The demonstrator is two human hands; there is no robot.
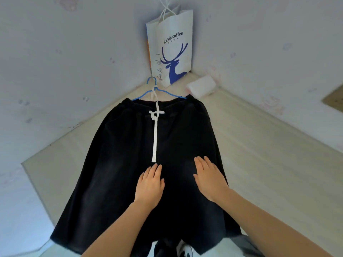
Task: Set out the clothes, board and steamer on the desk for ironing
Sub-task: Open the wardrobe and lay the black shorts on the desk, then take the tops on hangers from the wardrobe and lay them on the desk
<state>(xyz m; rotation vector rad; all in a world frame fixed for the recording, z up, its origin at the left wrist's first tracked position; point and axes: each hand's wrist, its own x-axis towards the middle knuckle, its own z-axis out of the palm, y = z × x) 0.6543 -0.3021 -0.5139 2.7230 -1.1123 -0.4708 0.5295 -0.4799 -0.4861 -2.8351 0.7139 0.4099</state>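
A pair of black shorts [115,164] with a white drawstring [154,134] lies flat on the pale wooden desk [259,145], its waistband still on a blue hanger [157,89] at the far end. My left hand [149,186] rests flat on the middle of the shorts with straight fingers. My right hand [209,179] lies flat beside it on the right leg of the shorts. The hems hang over the desk's near edge. No board or steamer is in view.
A white paper bag with a blue deer print [170,51] stands in the far corner against the walls. A white roll-like pack [201,86] lies to its right. Walls close the desk at left and right; a brown object [334,99] shows at the right edge.
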